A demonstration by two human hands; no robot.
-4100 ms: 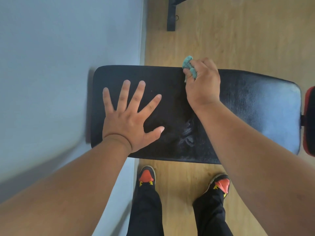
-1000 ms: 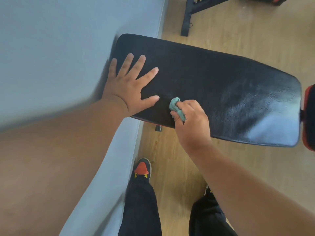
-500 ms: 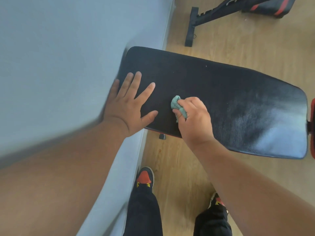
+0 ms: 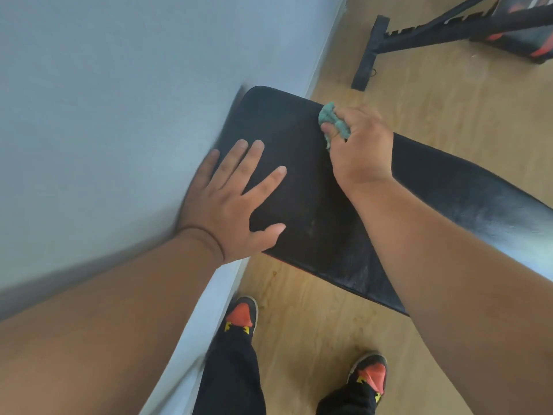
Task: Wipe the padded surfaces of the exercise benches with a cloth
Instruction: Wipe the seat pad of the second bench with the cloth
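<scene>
Because the cloth (image 4: 334, 121) is soft and light, we bunch it in our right hand (image 4: 360, 151); our left hand (image 4: 232, 202) lies flat, fingers spread, on the padded surface (image 4: 314, 223).

Right hand (image 4: 359, 151) gripping teal cloth (image 4: 333, 119) on black bench pad (image 4: 314, 205) (left hand (image 4: 230, 202) flat beside).

Pale blue-grey wall (image 4: 119, 85) on the left, meeting light wood-look floor (image 4: 449, 109). Far off at upper right, black frame with notched rail (image 4: 419, 37) of another bench. Soft daylight, faint sheen across boards.
</scene>
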